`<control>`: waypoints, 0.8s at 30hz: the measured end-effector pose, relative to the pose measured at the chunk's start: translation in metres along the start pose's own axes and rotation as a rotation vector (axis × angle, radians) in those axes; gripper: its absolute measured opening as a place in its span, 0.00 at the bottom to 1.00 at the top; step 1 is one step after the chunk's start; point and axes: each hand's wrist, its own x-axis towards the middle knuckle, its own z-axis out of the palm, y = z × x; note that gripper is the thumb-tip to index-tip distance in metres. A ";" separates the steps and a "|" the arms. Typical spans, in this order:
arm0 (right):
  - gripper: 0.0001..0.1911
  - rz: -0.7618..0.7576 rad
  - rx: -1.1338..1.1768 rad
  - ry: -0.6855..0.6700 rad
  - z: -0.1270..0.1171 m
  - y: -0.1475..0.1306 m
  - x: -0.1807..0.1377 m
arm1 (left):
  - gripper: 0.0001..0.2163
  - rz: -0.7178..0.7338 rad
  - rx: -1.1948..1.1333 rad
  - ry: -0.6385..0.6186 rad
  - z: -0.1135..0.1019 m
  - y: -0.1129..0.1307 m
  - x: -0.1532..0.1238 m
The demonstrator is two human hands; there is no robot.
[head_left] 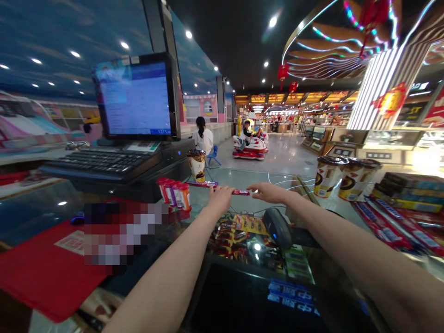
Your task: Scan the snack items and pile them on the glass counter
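My left hand [221, 198] is at the middle of the glass counter, its fingers closed at the near end of a slim red candy packet [240, 192]. Just right of that packet's far end is my right hand [268, 192], fingers stretched out and apart; a small gap seems to separate them from it. Another slim red packet [201, 184] lies behind my left hand, in front of a brown and white cup with a dark lid [197, 166]. Several small tubes with red, purple and orange caps [174, 194] stand to the left.
A black barcode scanner [278, 227] rests under my right forearm. At left stand a monitor [137, 99] and keyboard [100, 162], with a red mat [45, 263] below. Lidded cups [326, 178] and long candy packets [385, 224] occupy the right side. A seated person [203, 138] is beyond the counter.
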 end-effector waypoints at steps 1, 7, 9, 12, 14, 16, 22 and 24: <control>0.23 0.006 -0.007 -0.004 0.000 0.000 0.000 | 0.24 0.018 0.002 -0.005 -0.001 0.002 0.000; 0.16 0.033 -0.085 -0.007 -0.001 0.006 -0.005 | 0.22 0.129 0.011 0.002 -0.002 0.014 0.000; 0.15 0.069 -0.117 -0.004 -0.002 0.007 -0.007 | 0.20 0.140 0.002 0.009 -0.002 0.017 0.001; 0.14 0.105 -0.156 0.001 -0.003 0.007 -0.011 | 0.18 0.135 -0.028 0.017 -0.002 0.018 0.002; 0.13 0.118 -0.175 0.003 -0.004 0.008 -0.016 | 0.17 0.129 -0.043 0.017 -0.001 0.018 0.002; 0.12 0.134 -0.177 0.006 -0.005 0.010 -0.023 | 0.17 0.120 -0.045 0.007 0.000 0.017 0.002; 0.10 0.191 -0.153 0.058 -0.011 0.023 -0.051 | 0.13 0.128 -0.039 -0.024 -0.001 0.020 0.003; 0.09 0.183 -0.147 0.090 -0.014 0.028 -0.061 | 0.12 0.157 -0.055 -0.020 -0.002 0.024 0.003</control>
